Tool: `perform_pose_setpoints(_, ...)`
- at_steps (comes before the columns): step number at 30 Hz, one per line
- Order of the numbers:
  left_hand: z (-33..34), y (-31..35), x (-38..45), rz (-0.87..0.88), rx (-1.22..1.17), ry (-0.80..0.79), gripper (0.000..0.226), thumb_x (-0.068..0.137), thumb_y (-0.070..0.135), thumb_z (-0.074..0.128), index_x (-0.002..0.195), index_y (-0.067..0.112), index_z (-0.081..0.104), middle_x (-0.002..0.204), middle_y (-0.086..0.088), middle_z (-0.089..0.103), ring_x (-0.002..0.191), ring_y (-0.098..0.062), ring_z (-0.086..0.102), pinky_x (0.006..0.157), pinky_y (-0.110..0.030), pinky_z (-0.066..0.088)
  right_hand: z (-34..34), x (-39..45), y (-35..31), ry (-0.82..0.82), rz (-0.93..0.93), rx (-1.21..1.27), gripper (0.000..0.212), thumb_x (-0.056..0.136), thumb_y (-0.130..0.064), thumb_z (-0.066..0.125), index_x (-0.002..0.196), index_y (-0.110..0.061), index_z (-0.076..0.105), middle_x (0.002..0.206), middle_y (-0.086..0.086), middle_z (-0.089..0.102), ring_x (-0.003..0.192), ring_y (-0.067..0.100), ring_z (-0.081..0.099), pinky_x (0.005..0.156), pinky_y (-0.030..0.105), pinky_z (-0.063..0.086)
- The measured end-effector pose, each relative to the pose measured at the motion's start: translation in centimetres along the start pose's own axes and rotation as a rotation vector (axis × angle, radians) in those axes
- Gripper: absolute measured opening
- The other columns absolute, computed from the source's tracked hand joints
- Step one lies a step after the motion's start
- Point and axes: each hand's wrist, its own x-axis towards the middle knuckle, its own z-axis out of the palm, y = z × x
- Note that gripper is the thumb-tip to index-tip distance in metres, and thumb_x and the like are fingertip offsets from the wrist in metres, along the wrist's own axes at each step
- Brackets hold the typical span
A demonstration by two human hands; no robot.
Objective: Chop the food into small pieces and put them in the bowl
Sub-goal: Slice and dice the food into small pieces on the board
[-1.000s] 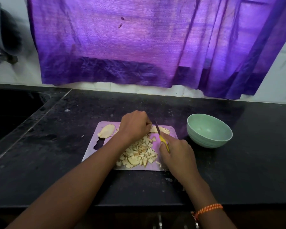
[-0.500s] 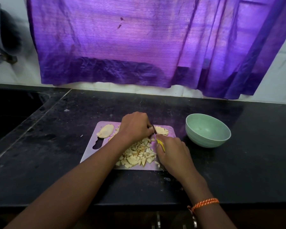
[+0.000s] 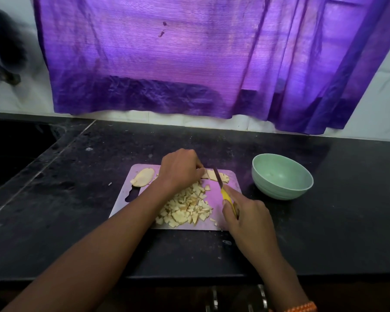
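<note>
A pale cutting board [image 3: 212, 194] lies on the black counter. On it sits a heap of small chopped pale-yellow pieces [image 3: 186, 207], with one whole slice [image 3: 143, 176] at the board's far left corner. Flat slices [image 3: 214, 175] lie at the far edge, and my left hand [image 3: 180, 170] holds them down with curled fingers. My right hand [image 3: 245, 212] grips a yellow-handled knife [image 3: 222, 188], its dark blade angled across those slices. A mint-green bowl [image 3: 282, 176] stands to the right of the board with nothing visible inside.
A purple curtain [image 3: 189, 59] hangs over the white tiled wall behind the counter. A dark sunken sink area [image 3: 11, 149] lies to the left. The counter's front edge [image 3: 189, 278] runs just below the board.
The knife blade has shifted slightly right along the flat slices, with my right hand drawn back toward me. My left hand stays on the slices.
</note>
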Motion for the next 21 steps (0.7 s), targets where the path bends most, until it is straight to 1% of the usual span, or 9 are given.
perform_pose_setpoints(3, -0.4, -0.3, 0.1, -0.040, -0.007, 0.025, 0.016, 0.095, 0.032, 0.070, 0.095, 0.033, 0.086, 0.087, 0.012, 0.080, 0.077, -0.014, 0.071, 0.062, -0.030, 0.054, 0.6, 1.6, -0.6, -0.003, -0.015, -0.071, 0.048, 0.102, -0.040, 0.044, 0.150, -0.037, 0.049, 0.088, 0.007, 0.068, 0.082, 0.029, 0.061, 0.067, 0.038, 0.047)
perform_pose_setpoints(5, -0.5, -0.5, 0.1, -0.046, -0.013, 0.025, 0.016, 0.096, 0.028, 0.071, 0.097, 0.032, 0.087, 0.087, 0.012, 0.080, 0.076, -0.014, 0.070, 0.061, -0.029, 0.053, 1.0, 2.5, -1.2, -0.030, -0.028, -0.112, 0.047, 0.103, -0.037, 0.046, 0.150, -0.039, 0.048, 0.097, 0.009, 0.070, 0.088, 0.032, 0.063, 0.067, 0.037, 0.042)
perform_pose_setpoints(8, -0.5, -0.6, 0.0, -0.044, -0.010, 0.021, 0.016, 0.097, 0.028, 0.072, 0.101, 0.030, 0.086, 0.088, 0.010, 0.080, 0.076, -0.016, 0.070, 0.066, -0.033, 0.059, 1.3, 3.1, -1.7, -0.053, -0.054, -0.168, 0.045, 0.105, -0.040, 0.044, 0.149, -0.040, 0.049, 0.095, 0.006, 0.070, 0.086, 0.028, 0.063, 0.063, 0.035, 0.037)
perform_pose_setpoints(11, -0.5, -0.6, -0.1, -0.039, -0.010, 0.011, 0.015, 0.097, 0.030, 0.073, 0.104, 0.031, 0.086, 0.091, 0.009, 0.080, 0.079, -0.016, 0.071, 0.067, -0.033, 0.059, 1.1, 3.1, -1.6, -0.053, -0.052, -0.166, 0.042, 0.105, -0.040, 0.044, 0.147, -0.039, 0.052, 0.094, 0.006, 0.070, 0.084, 0.028, 0.063, 0.062, 0.035, 0.035)
perform_pose_setpoints(13, -0.5, -0.5, -0.1, -0.031, -0.012, 0.003, 0.014, 0.097, 0.033, 0.074, 0.104, 0.032, 0.085, 0.092, 0.009, 0.080, 0.081, -0.016, 0.071, 0.067, -0.033, 0.058, 1.1, 3.1, -1.6, -0.065, -0.062, -0.168, 0.039, 0.106, -0.040, 0.044, 0.143, -0.037, 0.056, 0.098, 0.006, 0.072, 0.088, 0.029, 0.065, 0.064, 0.036, 0.041)
perform_pose_setpoints(15, -0.4, -0.4, -0.1, -0.017, -0.012, -0.007, 0.014, 0.094, 0.038, 0.076, 0.103, 0.033, 0.086, 0.089, 0.011, 0.079, 0.079, -0.014, 0.070, 0.066, -0.031, 0.057, 1.1, 3.3, -1.7, -0.091, -0.072, -0.165, 0.036, 0.105, -0.039, 0.045, 0.138, -0.034, 0.059, 0.101, 0.004, 0.072, 0.090, 0.026, 0.065, 0.067, 0.037, 0.047)
perform_pose_setpoints(18, -0.4, 0.0, -0.3, -0.010, 0.004, -0.024, 0.017, 0.090, 0.048, 0.078, 0.097, 0.034, 0.085, 0.081, 0.012, 0.077, 0.073, -0.009, 0.068, 0.066, -0.031, 0.059, 1.1, 3.7, -1.9, -0.113, -0.084, -0.141, 0.033, 0.105, -0.038, 0.046, 0.135, -0.036, 0.060, 0.099, 0.000, 0.072, 0.083, 0.020, 0.060, 0.064, 0.034, 0.039)
perform_pose_setpoints(19, -0.3, 0.1, -0.2, -0.008, 0.013, -0.022, 0.018, 0.089, 0.048, 0.079, 0.096, 0.034, 0.086, 0.079, 0.012, 0.077, 0.072, -0.009, 0.068, 0.066, -0.031, 0.060, 1.0, 3.7, -1.8, -0.115, -0.085, -0.135, 0.033, 0.104, -0.038, 0.047, 0.135, -0.036, 0.060, 0.099, 0.000, 0.072, 0.084, 0.020, 0.061, 0.064, 0.034, 0.039)
perform_pose_setpoints(21, -0.3, 0.2, -0.2, -0.014, 0.023, -0.017, 0.017, 0.088, 0.048, 0.079, 0.096, 0.034, 0.086, 0.078, 0.013, 0.076, 0.071, -0.009, 0.068, 0.066, -0.032, 0.060, 1.0, 3.5, -1.6, -0.118, -0.079, -0.115, 0.034, 0.104, -0.039, 0.047, 0.135, -0.036, 0.060, 0.099, 0.000, 0.072, 0.088, 0.022, 0.064, 0.066, 0.036, 0.047)
